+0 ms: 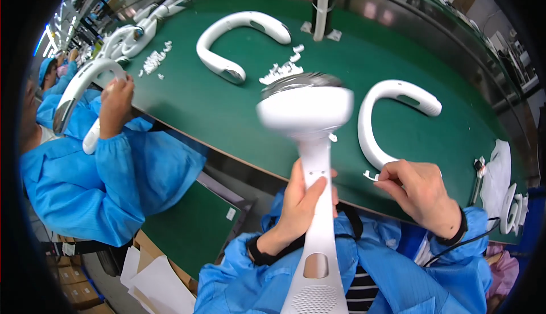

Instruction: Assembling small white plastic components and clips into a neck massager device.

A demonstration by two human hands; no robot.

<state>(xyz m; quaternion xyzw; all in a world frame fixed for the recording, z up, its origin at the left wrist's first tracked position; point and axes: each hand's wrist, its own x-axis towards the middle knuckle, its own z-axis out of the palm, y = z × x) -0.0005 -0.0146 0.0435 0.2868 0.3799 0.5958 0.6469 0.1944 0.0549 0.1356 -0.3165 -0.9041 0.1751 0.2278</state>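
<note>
My left hand [301, 203] is wrapped round a white curved neck fan [323, 223], held upright in front of me. Its upper end, with a dark grey edge, is blurred, and its lower end has a perforated grille. Between thumb and fingers, my right hand [418, 192] pinches a small white plastic clip [371, 176] just above the table's near edge. Beyond that hand a second neck fan [368, 126] lies on the green table [250, 115]. A small pile of white plastic pieces [280, 72] sits behind the held fan.
Another neck fan [210, 47] lies farther back, left of a metal post [322, 7]. At left, a co-worker in a blue gown [96, 183] holds a similar fan [82, 86], near more small white parts [154, 62]. A white bag [495, 169] is at the right edge.
</note>
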